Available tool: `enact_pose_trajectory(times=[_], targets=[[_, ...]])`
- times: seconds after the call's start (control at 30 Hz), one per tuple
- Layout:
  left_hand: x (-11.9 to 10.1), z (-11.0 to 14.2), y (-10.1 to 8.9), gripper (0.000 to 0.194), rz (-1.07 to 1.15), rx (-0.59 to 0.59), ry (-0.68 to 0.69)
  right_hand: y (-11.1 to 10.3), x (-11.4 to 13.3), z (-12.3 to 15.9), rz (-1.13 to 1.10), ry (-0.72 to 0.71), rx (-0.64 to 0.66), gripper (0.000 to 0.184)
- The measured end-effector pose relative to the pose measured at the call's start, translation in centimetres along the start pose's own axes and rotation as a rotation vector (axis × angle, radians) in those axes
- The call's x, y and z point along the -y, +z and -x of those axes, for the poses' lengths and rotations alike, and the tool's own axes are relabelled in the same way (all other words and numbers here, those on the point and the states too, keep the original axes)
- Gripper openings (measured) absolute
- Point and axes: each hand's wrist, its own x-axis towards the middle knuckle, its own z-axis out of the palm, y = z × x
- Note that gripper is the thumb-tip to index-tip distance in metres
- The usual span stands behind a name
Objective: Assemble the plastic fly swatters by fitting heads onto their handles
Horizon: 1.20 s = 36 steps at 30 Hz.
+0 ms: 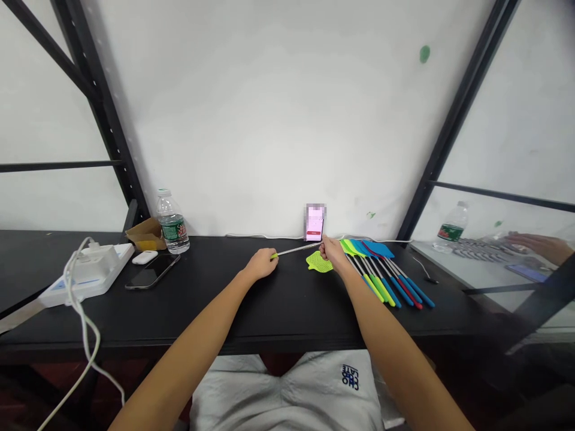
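A fly swatter with a thin metal rod [299,249] spans the space between my two hands, above the black table. My left hand [262,264] is closed round its yellow-green handle end. The fingers of my right hand [333,254] pinch the far end of the rod. Just below and left of that hand shows a yellow-green perforated swatter head [318,262]; I cannot tell whether it joins this rod. Right of my right hand, several fly swatters [390,275] lie in a fanned row, with blue, yellow-green and red heads and handles.
A lit phone [314,222] leans against the wall behind my hands. To the left are a water bottle [173,224], a cardboard box [148,233], a white case [144,257], a dark phone [153,272] and a power strip [92,272]. Another person's hand [539,244] shows at far right.
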Motion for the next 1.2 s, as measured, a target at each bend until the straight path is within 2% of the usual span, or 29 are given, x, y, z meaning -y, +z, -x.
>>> enact_pose_trajectory(times=[0.37, 0.7, 1.03, 1.2], targets=[[-0.1, 0.0, 0.4, 0.024, -0.019, 0.027, 0.034, -0.2, 0.1, 0.0, -0.02, -0.002, -0.026, 0.042], [-0.3, 0.0, -0.1, 0.026, -0.004, 0.068, -0.03, 0.3, 0.9, 0.8, 0.071, -0.135, 0.032, 0.05], [-0.4, 0.1, 0.0, 0.027, 0.016, 0.077, 0.021, 0.3, 0.4, 0.7, 0.078, -0.066, 0.044, 0.049], [-0.9, 0.3, 0.3, 0.03, 0.053, 0.099, 0.083, 1.0, -0.3, 0.8, 0.156, -0.031, 0.103, 0.048]])
